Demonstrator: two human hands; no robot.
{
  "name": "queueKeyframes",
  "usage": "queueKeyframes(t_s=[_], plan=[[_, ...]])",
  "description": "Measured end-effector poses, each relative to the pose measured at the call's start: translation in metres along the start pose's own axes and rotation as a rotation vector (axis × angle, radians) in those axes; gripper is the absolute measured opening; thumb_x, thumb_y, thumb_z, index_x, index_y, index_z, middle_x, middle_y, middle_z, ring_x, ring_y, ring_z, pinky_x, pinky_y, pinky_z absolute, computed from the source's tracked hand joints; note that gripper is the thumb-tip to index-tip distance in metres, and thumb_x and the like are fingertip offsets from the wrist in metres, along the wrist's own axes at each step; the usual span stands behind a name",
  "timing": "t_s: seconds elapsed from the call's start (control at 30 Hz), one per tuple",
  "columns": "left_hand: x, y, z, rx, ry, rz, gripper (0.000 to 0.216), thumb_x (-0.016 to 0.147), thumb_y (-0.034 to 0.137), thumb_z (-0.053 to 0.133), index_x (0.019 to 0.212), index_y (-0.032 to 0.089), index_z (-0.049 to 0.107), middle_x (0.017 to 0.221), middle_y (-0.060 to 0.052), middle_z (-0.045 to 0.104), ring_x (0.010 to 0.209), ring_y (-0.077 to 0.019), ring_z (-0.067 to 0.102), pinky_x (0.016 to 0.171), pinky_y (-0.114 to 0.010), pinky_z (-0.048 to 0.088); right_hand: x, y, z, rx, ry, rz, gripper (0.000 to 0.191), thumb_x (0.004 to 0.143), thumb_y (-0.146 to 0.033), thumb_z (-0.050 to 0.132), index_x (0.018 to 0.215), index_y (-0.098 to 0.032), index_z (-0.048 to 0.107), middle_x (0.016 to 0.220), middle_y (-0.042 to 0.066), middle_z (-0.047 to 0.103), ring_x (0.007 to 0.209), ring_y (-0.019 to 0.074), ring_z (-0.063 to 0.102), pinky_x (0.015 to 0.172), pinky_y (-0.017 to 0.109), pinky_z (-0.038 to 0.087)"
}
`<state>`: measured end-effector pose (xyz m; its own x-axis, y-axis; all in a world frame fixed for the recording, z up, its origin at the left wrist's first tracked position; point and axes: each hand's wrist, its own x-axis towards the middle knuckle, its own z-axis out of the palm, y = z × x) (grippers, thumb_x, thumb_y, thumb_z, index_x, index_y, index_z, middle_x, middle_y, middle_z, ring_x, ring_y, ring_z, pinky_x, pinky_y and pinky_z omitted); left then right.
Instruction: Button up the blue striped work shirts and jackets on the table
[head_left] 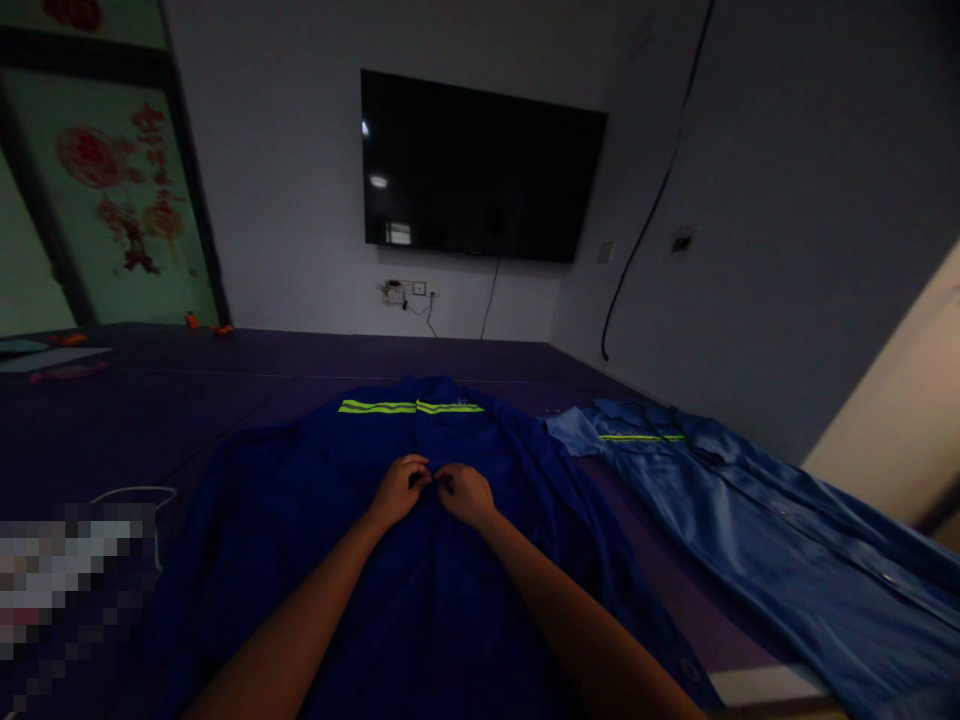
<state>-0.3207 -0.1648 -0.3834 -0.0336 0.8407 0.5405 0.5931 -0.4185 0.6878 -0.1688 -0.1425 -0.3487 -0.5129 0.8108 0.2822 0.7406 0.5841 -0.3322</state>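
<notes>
A dark blue work jacket [330, 500] with a yellow-green reflective stripe lies spread flat on the dark purple table [225, 370] in front of me. My left hand [401, 488] and my right hand [465, 493] meet at the jacket's front centre line. Both hands are closed in a pinch on the front edge of the jacket, fingertips almost touching each other. What lies between the fingers is too small and dark to see.
A second, lighter blue jacket [750, 520] lies spread out to the right, reaching the table's right edge. A white cable [139, 493] loops at the left. A black screen [480, 170] hangs on the far wall. Papers [45, 358] rest at the far left.
</notes>
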Motion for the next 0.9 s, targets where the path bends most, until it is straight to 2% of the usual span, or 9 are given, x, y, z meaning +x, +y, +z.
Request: queueKeyframes(t_s=[0.27,0.9], plan=[[-0.0002,-0.0013,0.0009,0.002,0.002,-0.004,0.010,0.073,0.014,0.055,0.068,0.017,0.063,0.100,-0.007,0.062,0.100,-0.0185,0.054,0.092,-0.038,0.039,-0.0006,0.0000,0.0009,-0.011,0.004,0.004,0.027,0.069,-0.031,0.057,0.094,-0.026,0.064,0.090,-0.001,0.067,0.079,0.0139,0.060,0.064,0.021,0.041],[-0.0004,-0.0017,0.0013,0.018,0.000,0.008,0.011,0.073,0.014,0.054,0.068,0.018,0.064,0.098,-0.006,0.063,0.099,-0.0184,0.054,0.091,-0.037,0.040,0.0022,0.0043,0.0040,-0.010,-0.024,-0.019,0.028,0.069,-0.026,0.055,0.095,-0.026,0.064,0.094,0.000,0.066,0.081,0.0140,0.060,0.066,0.021,0.042]])
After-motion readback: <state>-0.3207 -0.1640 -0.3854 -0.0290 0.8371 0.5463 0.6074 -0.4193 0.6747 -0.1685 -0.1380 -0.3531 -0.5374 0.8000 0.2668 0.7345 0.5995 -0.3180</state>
